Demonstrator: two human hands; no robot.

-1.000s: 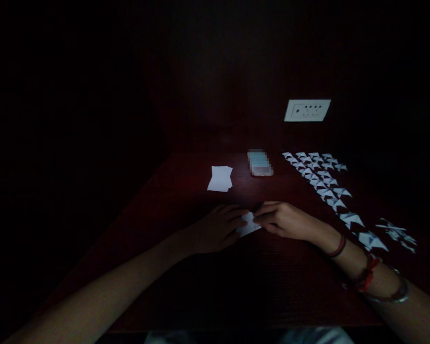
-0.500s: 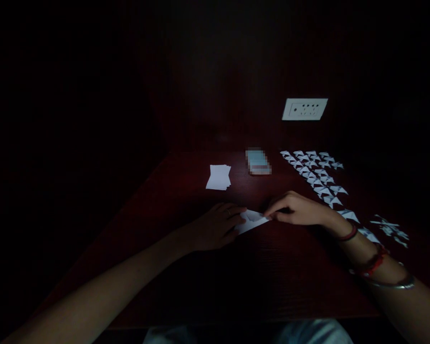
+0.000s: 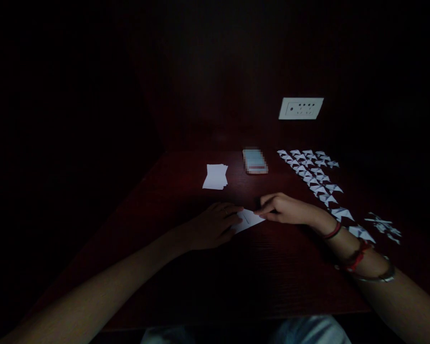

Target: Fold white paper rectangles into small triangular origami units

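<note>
A small folded sheet of white paper [image 3: 249, 220] lies on the dark red table, between my two hands. My left hand [image 3: 215, 225] rests over its left end, fingers stretched out and apart, pressing on it. At the right end, the thumb and fingertips of my right hand [image 3: 284, 209] are pinched on the paper's upper edge. A dark line runs across the paper near my left fingertips. Shadow hides part of the left fingers.
A stack of white paper sheets [image 3: 215, 177] lies beyond my left hand. Right of it is a pixelated, phone-like object [image 3: 255, 161]. Rows of folded paper pieces [image 3: 310, 172] and a pile of paper scraps [image 3: 384, 226] lie at right. A socket plate [image 3: 301, 108] is on the back wall.
The raised part of the folded paper now lies flatter. My right hand has shifted slightly left along it. The whole view has moved a little; my left hand stays on the paper.
</note>
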